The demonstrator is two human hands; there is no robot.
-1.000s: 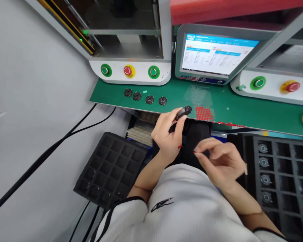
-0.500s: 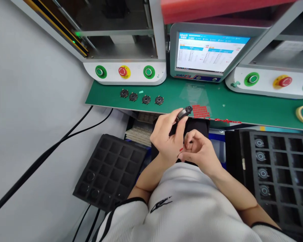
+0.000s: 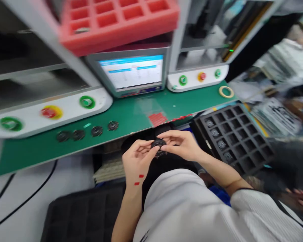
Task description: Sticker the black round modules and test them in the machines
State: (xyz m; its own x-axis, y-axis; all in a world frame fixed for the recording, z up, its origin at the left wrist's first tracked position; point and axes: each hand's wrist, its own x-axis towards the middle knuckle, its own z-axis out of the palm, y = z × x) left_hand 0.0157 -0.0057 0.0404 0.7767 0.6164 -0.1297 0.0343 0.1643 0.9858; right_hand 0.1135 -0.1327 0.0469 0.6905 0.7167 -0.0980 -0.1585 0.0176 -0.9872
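The green bench mat (image 3: 35, 151) runs along the front of the machine station, seen tilted here. You have the dark round part (image 3: 158, 144) held in the air just off the mat's near edge, between your hands. Your left hand (image 3: 137, 161) grasps its left side with curled fingers, and your right hand (image 3: 181, 144) closes on its right side with the fingertips. Neither hand is released, though blur hides exactly how the fingers sit.

At about 10 o'clock from the part, a row of four round parts (image 3: 97, 131) lies on the mat. At 12 o'clock sit a red grid patch (image 3: 158, 119) and the monitor (image 3: 131, 72), with a red foam tray (image 3: 116, 23) above. At 3 o'clock, a black foam tray (image 3: 252, 161) holds four round parts in its cells (image 3: 221, 144).

A fingertip hold is the weak point: if sweat or a sudden twist loosens it, the part could fall toward the stacked pale sheets (image 3: 108, 171) at 7 o'clock, beneath the mat's edge. Your right forearm (image 3: 217, 171) is near the black foam tray, so a careless swing could jolt the parts in it.
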